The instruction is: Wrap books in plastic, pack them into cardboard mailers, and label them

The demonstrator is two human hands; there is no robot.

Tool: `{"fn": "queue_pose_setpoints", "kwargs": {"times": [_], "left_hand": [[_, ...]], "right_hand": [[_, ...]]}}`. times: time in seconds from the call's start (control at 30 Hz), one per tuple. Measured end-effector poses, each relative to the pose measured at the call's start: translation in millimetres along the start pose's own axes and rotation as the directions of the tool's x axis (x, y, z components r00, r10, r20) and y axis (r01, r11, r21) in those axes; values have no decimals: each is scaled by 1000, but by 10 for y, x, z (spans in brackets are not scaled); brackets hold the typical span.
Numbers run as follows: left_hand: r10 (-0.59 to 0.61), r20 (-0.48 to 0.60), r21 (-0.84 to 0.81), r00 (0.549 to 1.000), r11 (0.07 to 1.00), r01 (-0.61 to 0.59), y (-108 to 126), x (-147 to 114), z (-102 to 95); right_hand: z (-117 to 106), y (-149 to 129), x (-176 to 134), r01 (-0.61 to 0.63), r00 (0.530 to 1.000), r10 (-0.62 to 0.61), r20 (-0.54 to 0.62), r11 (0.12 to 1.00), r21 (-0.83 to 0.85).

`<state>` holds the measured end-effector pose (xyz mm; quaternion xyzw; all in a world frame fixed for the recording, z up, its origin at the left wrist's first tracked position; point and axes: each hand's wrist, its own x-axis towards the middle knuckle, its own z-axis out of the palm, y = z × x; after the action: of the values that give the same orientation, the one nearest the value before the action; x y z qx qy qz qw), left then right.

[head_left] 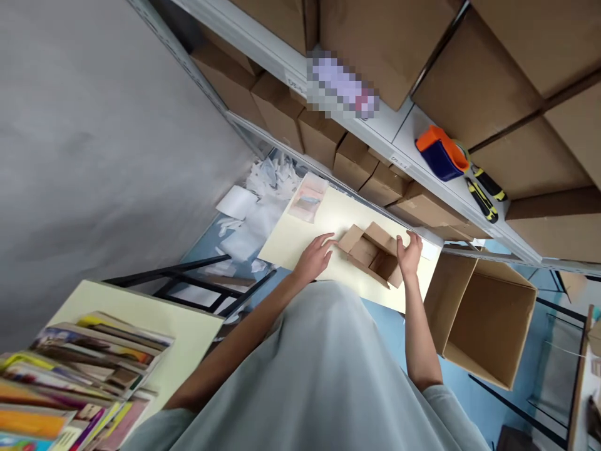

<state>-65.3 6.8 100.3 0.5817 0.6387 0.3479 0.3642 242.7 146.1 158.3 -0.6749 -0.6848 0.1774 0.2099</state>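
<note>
Head view, small open carton (pixel 369 255) right of centre, on pale desk (pixel 338 216), left hand (pixel 313 259) by its left flap, right hand (pixel 410 255) by its right end, fingers of both released, loosely parted, contact unclear, larger box (pixel 488 319) lower right, books (pixel 94 369) lower left

Brown carton (pixel 372 253) — flaps spread, opening upward — on cream tabletop (pixel 335 210).

Open carton (pixel 369 254); hands (pixel 313 258) (pixel 410 257) either side
</note>
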Motion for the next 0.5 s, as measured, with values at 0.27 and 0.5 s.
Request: {"fn": "queue_pose_setpoints", "kwargs": {"times": [0.27, 0.5], "left_hand": [[-210, -244, -87, 947, 977, 194, -988, 712, -769], [-427, -196, -295, 883, 884, 362, -1686, 1308, -705]], "right_hand": [[1372, -1547, 319, -31, 882, -122, 456, 949, 313], [2733, -1957, 459, -270, 770, 226, 596, 963, -16]]}}
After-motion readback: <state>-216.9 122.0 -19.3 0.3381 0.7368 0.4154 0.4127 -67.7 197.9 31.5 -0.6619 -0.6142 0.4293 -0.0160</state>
